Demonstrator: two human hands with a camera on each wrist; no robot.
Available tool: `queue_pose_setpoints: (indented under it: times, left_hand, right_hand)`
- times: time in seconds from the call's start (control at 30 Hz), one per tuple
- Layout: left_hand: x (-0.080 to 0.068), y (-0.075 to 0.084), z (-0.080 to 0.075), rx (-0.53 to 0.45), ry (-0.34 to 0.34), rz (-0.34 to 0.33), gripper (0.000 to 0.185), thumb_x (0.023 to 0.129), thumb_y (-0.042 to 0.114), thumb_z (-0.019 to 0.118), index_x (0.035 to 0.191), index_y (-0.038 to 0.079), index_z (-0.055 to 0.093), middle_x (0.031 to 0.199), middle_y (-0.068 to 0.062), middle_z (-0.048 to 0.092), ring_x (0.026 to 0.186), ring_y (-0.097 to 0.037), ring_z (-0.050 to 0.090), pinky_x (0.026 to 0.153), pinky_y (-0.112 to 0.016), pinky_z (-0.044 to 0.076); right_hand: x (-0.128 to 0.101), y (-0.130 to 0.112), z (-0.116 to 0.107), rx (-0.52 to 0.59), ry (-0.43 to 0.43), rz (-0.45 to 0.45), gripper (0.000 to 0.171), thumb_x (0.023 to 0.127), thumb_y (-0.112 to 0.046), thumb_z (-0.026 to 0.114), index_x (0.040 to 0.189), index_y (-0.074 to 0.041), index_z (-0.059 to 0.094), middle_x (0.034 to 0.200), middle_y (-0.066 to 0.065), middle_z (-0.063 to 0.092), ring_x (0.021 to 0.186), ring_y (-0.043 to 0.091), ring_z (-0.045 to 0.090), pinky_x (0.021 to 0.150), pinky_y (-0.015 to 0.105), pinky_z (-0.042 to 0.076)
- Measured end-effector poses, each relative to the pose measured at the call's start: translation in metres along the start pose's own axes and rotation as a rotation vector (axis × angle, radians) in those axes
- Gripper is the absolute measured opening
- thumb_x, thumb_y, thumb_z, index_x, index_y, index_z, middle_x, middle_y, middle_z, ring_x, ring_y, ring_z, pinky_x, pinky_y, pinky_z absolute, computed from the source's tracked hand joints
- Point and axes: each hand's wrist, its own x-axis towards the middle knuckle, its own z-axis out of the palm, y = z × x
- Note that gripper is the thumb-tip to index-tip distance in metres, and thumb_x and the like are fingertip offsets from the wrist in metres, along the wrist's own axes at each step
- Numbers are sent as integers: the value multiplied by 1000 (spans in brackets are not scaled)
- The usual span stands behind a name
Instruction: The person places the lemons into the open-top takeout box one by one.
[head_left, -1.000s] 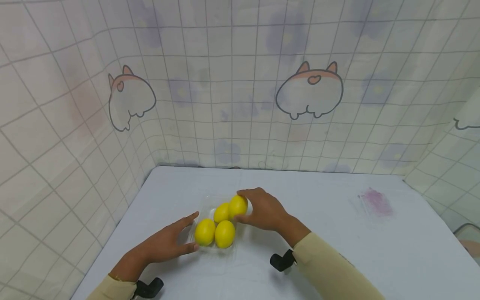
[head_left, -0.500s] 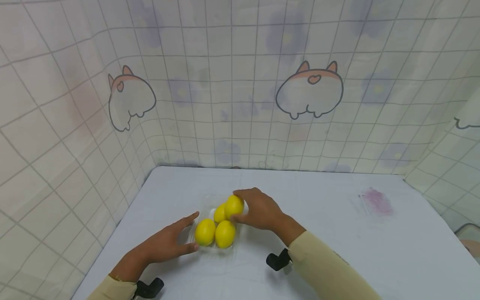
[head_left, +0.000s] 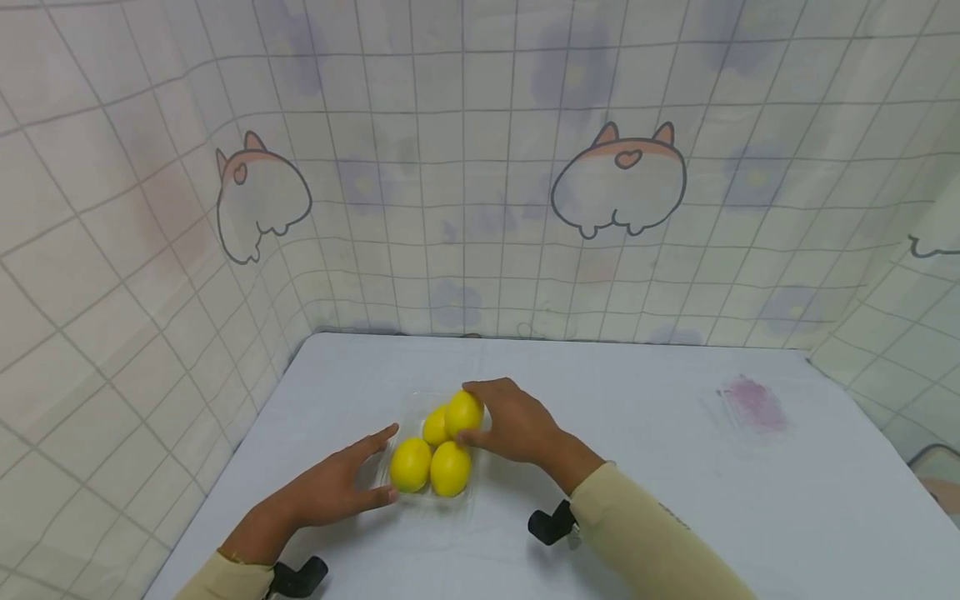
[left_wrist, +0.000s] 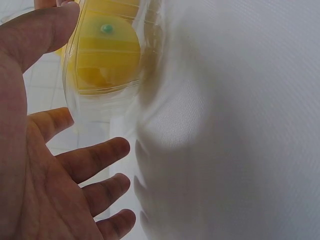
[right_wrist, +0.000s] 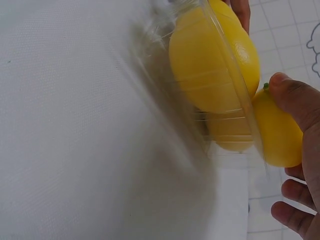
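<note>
Right hand (head_left: 517, 423) curled around 1 lemon (head_left: 463, 412), thumb and fingertips pinching it at the far right corner of a clear plastic tray (head_left: 476, 487). Left hand (head_left: 330, 483) flat and relaxed, fingers straight, fingertips against the tray's left wall. 4 lemons in all: 3 resting in the tray, the held 1 touching its neighbour (head_left: 436, 426). Held lemon's long axis tilted, upper end leaning away from the wrist. Tray on a white table (head_left: 675, 467), with a purple stain (head_left: 750, 404) well apart to the right.
</note>
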Motion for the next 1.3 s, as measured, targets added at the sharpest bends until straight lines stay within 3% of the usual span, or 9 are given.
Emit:
queue_pose_setpoints:
  times: [0.33,0.7,1.3]
  left_hand:
    - [-2,-1,1,-7,2,-1,95,86,59,76,163,30,28,163,-8,35,149,-37,31,116,-65,26]
    - [0,-2,0,-3,-3,-6,96,86,62,75,163,32,28,163,-9,37,149,-36,32,116,-66,27]
    - [-1,-3,0,-3,-6,3,96,86,63,73,163,32,27,163,-9,36,149,-37,33,115,-66,28]
  right_hand:
    - [0,-3,6,-13,-53,34,80,91,-58,71,156,-17,45,149,4,54,136,24,50,111,46,44]
    - [3,-2,10,-29,27,-66,62,102,-53,58,154,-20,49,154,-3,50,142,22,44,118,44,35]
    - [3,-8,13,-59,41,-53,57,102,-49,61,151,-21,53,150,-4,54,138,21,48,116,43,38]
